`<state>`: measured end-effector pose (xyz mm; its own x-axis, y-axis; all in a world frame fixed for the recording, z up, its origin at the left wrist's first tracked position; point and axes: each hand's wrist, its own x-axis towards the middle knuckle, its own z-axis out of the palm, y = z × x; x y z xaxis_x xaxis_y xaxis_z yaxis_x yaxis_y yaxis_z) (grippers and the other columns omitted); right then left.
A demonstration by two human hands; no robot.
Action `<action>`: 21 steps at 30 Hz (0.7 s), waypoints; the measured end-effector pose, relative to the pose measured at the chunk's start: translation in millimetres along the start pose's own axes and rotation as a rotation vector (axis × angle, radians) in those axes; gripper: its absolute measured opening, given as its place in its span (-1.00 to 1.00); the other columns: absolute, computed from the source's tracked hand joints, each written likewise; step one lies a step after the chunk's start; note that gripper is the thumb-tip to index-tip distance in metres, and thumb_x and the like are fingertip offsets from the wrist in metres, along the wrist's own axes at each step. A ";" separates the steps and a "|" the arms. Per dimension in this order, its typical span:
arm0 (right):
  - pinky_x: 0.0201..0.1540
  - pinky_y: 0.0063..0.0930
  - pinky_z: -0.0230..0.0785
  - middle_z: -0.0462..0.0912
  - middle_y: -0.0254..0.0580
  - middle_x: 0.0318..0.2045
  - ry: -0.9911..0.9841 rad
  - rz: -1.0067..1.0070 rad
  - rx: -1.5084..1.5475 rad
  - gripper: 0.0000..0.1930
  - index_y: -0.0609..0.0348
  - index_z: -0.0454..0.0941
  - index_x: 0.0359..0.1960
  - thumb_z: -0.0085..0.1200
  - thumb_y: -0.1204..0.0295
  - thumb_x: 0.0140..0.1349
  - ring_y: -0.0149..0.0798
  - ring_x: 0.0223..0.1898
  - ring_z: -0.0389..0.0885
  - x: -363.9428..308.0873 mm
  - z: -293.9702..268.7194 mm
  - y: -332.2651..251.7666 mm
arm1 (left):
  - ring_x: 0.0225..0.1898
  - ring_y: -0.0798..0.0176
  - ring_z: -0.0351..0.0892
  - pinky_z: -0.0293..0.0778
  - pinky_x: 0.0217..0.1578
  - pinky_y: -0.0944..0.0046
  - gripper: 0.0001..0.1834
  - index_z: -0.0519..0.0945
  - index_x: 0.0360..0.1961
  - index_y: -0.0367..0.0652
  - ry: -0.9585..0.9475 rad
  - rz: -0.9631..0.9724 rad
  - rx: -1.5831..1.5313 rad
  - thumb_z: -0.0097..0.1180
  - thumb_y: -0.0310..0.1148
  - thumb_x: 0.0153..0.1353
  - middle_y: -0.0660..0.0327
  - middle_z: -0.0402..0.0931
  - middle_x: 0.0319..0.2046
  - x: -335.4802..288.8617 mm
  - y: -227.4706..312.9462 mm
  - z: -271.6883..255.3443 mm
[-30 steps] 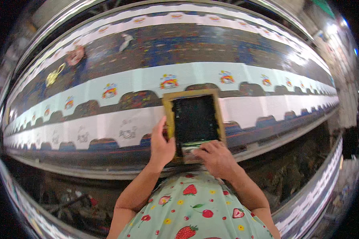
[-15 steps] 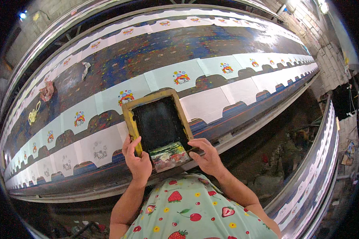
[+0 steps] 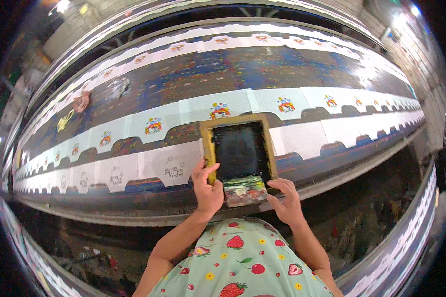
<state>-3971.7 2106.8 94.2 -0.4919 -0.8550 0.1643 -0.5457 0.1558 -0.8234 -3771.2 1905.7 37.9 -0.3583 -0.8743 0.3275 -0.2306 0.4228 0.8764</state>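
Note:
Both of my hands hold a screen-printing frame (image 3: 207,144), with yellowed wooden sides around a dark, ink-black mesh. Its near end carries a strip smeared with white, green, yellow and red paint. My left hand (image 3: 208,192) grips the lower left side, a finger lying over the wood. At the lower right corner, my right hand (image 3: 285,200) pinches the edge between thumb and fingers. Beneath and beside the frame runs a row of pale cut pieces. A piece with a black outline print (image 3: 173,169) lies to the left, and a blank piece (image 3: 298,139) to the right.
Behind the frame, pale green pieces bear coloured rainbow prints (image 3: 285,105). The long table (image 3: 193,74) is paint-spattered. A crumpled reddish rag (image 3: 82,101), a yellow string-like bundle (image 3: 65,120) and clear crumpled plastic (image 3: 118,88) lie at far left. Another table (image 3: 406,247) stands at lower right.
My view has turned, so the table and frame appear shifted right and the frame looks straighter. Both hands keep their hold on the frame, which stays beside much the same pieces.

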 end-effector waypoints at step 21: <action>0.34 0.16 0.51 0.67 -0.11 0.23 -0.307 -0.493 -0.444 -0.48 -0.02 0.73 0.21 0.49 0.41 0.16 0.14 0.35 0.61 24.9 -5.2 -14.4 | 0.57 -0.29 0.35 0.24 0.60 -0.17 -0.42 0.76 0.21 -0.10 -0.049 -0.151 0.023 0.23 -0.74 0.15 -0.23 0.40 0.56 -4.6 3.5 28.2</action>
<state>-3979.6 2085.8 113.0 0.0590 -0.9676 0.2453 -0.9105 -0.1529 -0.3841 -3795.9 1917.9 29.5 -0.3612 -0.9159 0.1752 -0.3055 0.2938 0.9057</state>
